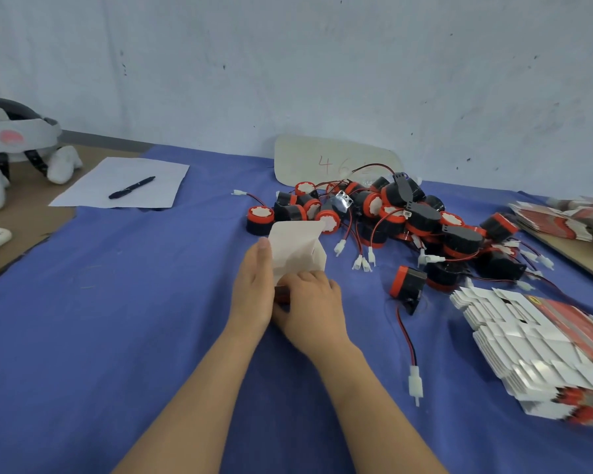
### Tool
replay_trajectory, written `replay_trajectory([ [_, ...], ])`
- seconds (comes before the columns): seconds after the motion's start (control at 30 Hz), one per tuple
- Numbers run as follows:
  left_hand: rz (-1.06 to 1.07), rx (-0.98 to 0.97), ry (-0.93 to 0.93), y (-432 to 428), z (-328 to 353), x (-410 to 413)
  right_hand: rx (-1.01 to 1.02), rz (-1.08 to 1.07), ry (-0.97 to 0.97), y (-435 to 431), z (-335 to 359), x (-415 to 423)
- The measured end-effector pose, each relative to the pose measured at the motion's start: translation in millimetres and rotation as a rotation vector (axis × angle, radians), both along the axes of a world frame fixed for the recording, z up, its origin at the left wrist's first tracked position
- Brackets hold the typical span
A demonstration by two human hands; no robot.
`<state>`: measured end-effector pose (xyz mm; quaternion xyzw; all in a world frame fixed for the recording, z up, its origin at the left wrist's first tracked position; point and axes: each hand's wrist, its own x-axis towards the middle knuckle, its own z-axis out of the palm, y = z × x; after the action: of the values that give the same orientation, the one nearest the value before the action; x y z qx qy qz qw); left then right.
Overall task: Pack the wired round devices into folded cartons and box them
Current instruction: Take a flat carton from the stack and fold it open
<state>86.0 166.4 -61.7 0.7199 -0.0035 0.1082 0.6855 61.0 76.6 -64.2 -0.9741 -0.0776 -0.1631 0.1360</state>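
You are forming one carton at worktop centre: left hand pressing flat against its side, right hand gripping its base. Nothing looking packed yet; device pile waiting behind, flat cartons lying at your right.

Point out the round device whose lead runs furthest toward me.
The black, red-rimmed round device tipped at the near edge of the heap: its red-and-black lead ends in a white plug alone on the blue cloth.
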Motion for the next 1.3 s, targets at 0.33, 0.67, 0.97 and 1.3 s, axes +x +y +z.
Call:
replay_trajectory([
  [0.33, 0.186, 0.184, 0.002, 8, -6, 4, 0.653, -0.175, -0.081, -11, 7, 4],
  [0.67, 0.085, 0.437, -0.069, 2, -12, -3, 0.414, -0.326, -0.055, -23, 8, 5],
  [0.97, 0.079, 0.604, -0.105, -5, -16, -7, 0.420, -0.348, 0.055, -29, 9, 2],
  [1.3, -0.036, -0.131, -0.078, 0, -2, -3, 0.946, -0.296, 0.051, -48, 14, 7],
])
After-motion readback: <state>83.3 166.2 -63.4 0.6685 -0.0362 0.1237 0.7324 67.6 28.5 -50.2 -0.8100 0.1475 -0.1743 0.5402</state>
